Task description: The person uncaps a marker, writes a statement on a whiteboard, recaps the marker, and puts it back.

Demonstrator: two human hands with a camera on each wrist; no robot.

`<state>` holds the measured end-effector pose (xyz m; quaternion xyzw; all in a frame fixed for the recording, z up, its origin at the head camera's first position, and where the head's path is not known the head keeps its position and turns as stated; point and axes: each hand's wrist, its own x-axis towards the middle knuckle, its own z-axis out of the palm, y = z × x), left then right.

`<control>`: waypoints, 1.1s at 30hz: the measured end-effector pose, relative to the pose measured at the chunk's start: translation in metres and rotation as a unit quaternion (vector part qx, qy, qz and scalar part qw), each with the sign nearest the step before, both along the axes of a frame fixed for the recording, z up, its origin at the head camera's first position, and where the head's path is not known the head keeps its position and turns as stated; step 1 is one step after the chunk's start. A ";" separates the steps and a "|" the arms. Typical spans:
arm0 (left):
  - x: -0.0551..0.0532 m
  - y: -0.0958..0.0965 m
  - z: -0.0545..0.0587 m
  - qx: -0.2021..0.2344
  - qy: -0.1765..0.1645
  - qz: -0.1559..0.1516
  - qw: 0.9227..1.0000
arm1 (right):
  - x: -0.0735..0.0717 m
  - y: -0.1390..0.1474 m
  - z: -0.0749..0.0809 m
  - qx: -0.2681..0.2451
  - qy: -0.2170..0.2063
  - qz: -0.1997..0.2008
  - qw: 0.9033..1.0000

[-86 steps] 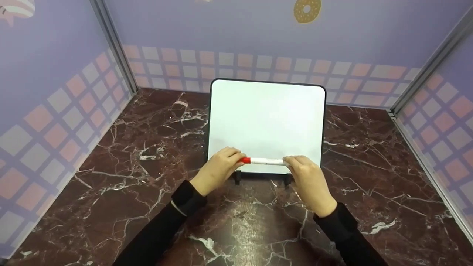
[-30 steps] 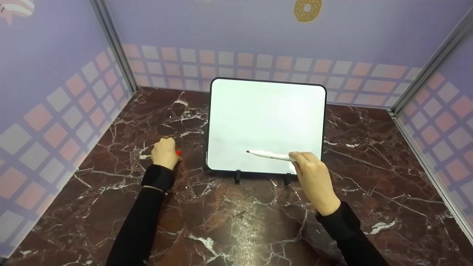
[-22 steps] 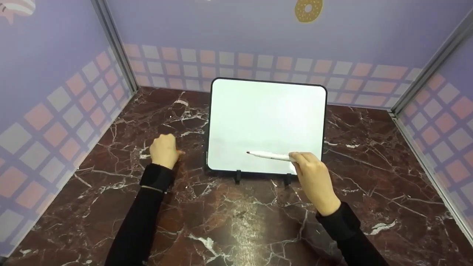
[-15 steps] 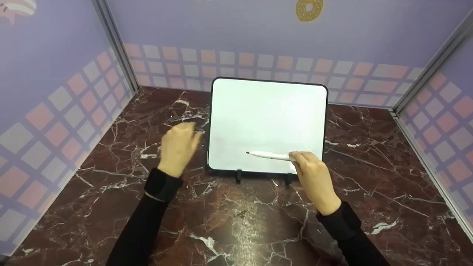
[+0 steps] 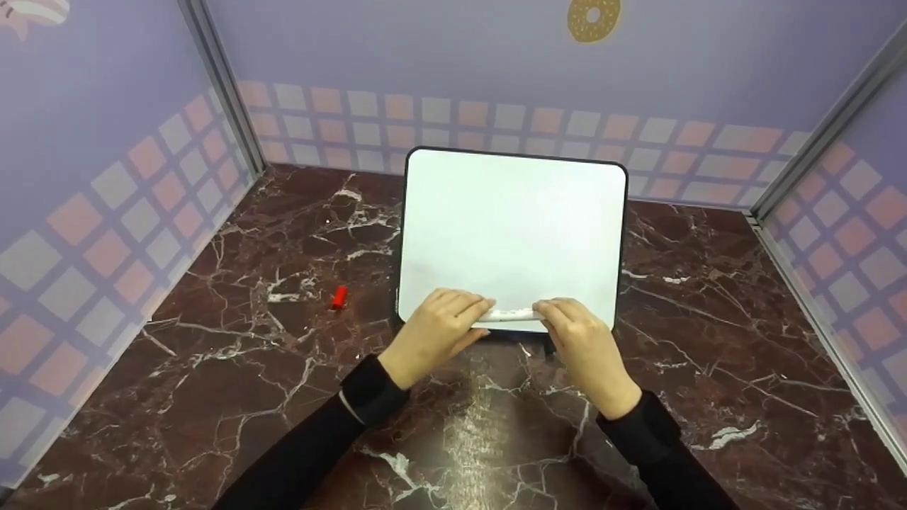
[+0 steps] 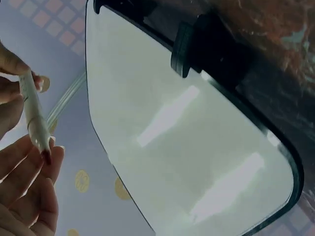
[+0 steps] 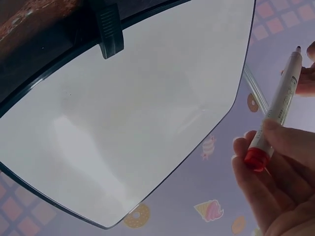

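In the head view my right hand [image 5: 584, 340] pinches a white marker [image 5: 511, 315] by its rear end, level in front of the whiteboard [image 5: 510, 227]. The red rear end shows between the right fingers in the right wrist view, and the uncapped tip points toward my left hand [image 5: 432, 329]. That left hand reaches to the tip end with loosely bent fingers, thumb apart. The left wrist view has its fingers just behind the dark red tip; contact cannot be made out. A red marker cap [image 5: 339, 297] lies on the table, left of the board.
Black stand clips [image 7: 111, 32] hold the whiteboard's lower edge. Beneath everything is a dark red marble-patterned table [image 5: 234, 397]. Lilac panels with pink and white squares [image 5: 453, 64] enclose the back and both sides.
The marker was uncapped and the cap left on the table at the left. My left hand has since returned rightward to the tip end; my right hand keeps hold of the marker.
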<state>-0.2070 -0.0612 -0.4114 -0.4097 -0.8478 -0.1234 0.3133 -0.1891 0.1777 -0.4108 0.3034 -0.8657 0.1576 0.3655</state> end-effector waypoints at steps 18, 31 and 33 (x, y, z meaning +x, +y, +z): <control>0.004 0.003 0.001 0.138 0.010 -0.039 0.990 | -0.012 -0.003 -0.003 -0.318 -0.261 0.163 0.897; 0.003 0.006 -0.002 0.152 0.011 -0.051 0.987 | -0.018 -0.032 -0.003 -0.474 -0.370 0.229 0.765; 0.003 0.005 -0.001 0.155 0.008 -0.049 0.987 | -0.019 -0.035 -0.003 -0.483 -0.365 0.238 0.760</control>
